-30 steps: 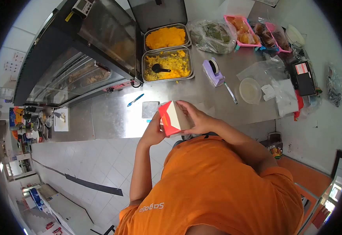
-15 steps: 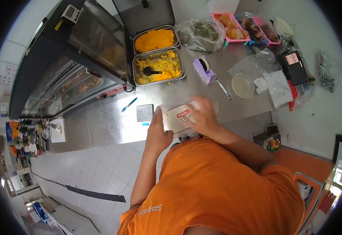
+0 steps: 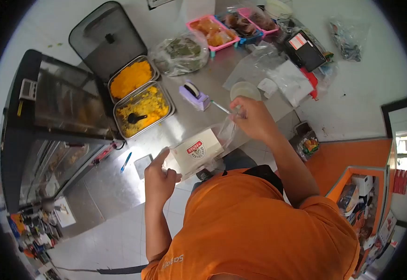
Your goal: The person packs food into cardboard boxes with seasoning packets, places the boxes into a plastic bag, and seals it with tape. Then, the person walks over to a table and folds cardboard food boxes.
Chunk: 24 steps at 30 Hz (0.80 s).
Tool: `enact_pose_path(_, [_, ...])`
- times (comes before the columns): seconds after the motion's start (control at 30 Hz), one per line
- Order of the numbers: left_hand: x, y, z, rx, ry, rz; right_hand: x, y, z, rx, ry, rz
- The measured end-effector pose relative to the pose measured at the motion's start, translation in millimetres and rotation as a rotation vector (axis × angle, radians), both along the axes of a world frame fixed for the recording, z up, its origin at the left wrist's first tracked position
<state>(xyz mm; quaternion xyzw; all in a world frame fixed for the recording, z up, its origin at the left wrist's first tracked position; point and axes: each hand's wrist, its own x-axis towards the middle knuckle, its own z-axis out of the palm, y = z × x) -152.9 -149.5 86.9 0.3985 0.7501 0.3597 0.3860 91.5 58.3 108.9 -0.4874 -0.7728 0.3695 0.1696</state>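
A white printed box with a red logo lies at the counter's front edge. My left hand is at its left end, fingers apart, with the fingertips near or on the box. To the right of the box, my right hand is closed on the edge of a clear plastic bag, which hangs down toward the box. A round clear container is just behind my right hand. A pen and a purple tape dispenser lie to the left of that hand.
Two metal trays of yellow food stand beside a glass display warmer. Behind are a bag of green leaves and a pink basket. A blue pen and a grey square lie left of the box.
The view has turned toward the right. The box, earlier held in both hands, now lies with its logo up. My right hand has moved off it and taken hold of the clear bag.
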Motion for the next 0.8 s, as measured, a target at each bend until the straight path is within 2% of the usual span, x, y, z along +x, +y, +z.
enact_pose_path(0.1, [10.4,26.8,-14.4,0.004,0.063,-0.157,25.9,37.7,-42.5,-0.129,0.234,-0.083])
enact_pose_path(0.13, [23.7,40.8,-3.1,-0.049,0.061,-0.185,32.3,45.5,-50.3,-0.091,0.257,-0.137])
enact_pose_path(0.17, [33.7,50.4,-11.8,0.081,0.127,-0.252,39.0,52.0,-56.6,-0.053,0.279,-0.188])
enact_pose_path(0.2, [47.4,63.7,-7.1,0.067,0.149,-0.265,45.9,60.2,-59.4,-0.015,0.302,-0.236])
enact_pose_path(0.3, [74.6,104.0,-5.6,0.005,0.138,-0.250,70.6,87.1,-40.7,0.177,0.068,-0.025])
enact_pose_path(0.4, [94.5,136.0,-5.2,-0.058,0.083,-0.231,97.8,145.1,-8.1,-0.387,0.304,0.502])
enact_pose_path(0.5, [111.8,156.0,-6.2,-0.074,0.069,-0.206,120.8,257.8,-60.0,-0.606,0.519,0.541])
enact_pose_path(0.57, [119.7,167.6,-6.0,-0.165,0.003,-0.128,113.1,364.1,-130.5,0.147,0.321,0.267])
enact_pose_path(0.63, [133.1,183.5,2.8,-0.185,-0.019,-0.053,107.0,446.1,-169.7,0.440,-0.127,0.159])
enact_pose_path(0.7, [144.2,189.9,5.0,-0.189,0.004,0.014,104.5,507.7,-211.6,0.460,-0.285,0.192])
enact_pose_path(0.8, [160.0,199.2,6.6,-0.197,-0.012,0.122,101.0,543.2,-225.6,0.476,-0.692,0.321])
